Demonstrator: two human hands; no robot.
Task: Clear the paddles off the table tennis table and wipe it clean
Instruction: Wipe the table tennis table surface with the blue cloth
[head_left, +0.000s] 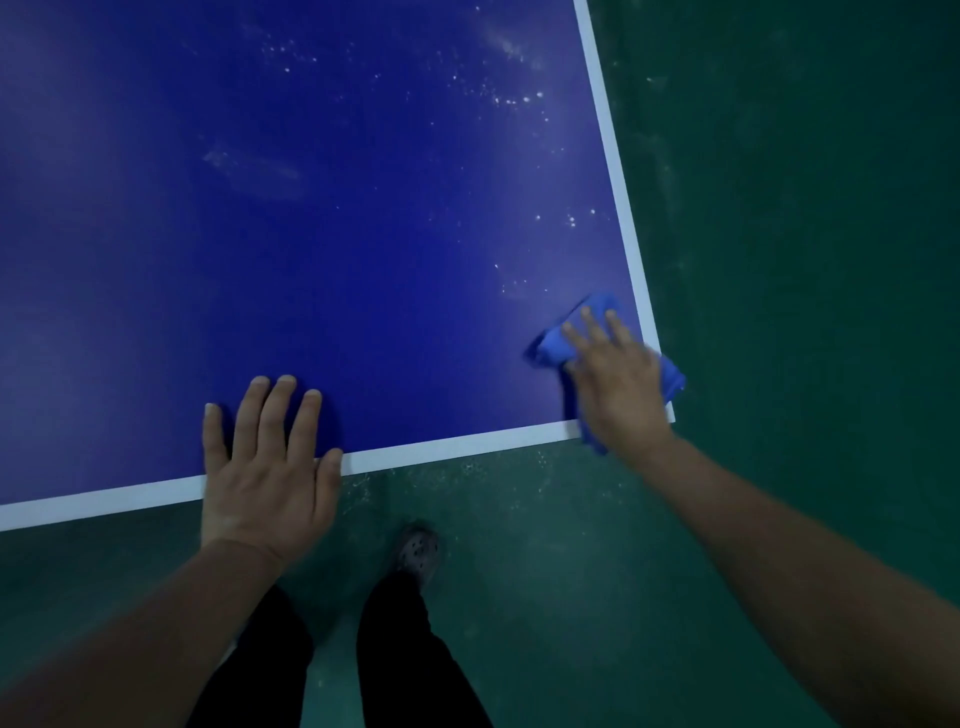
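Table (311, 234), smooth blue, dust-speckled: left hand (267, 457) flat; right hand (618, 379) presses soft blue cloth (558, 348).

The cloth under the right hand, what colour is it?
Blue, a little lighter than the table; the head view shows the cloth best.

The tabletop (311, 234) fills the upper left of the frame. The left hand (265, 467) lies flat on its near edge; the right hand (618, 384) presses a cloth (558, 343) on its lower-right corner.

blue table top (322, 270) open, flat left hand (267, 462) at near edge
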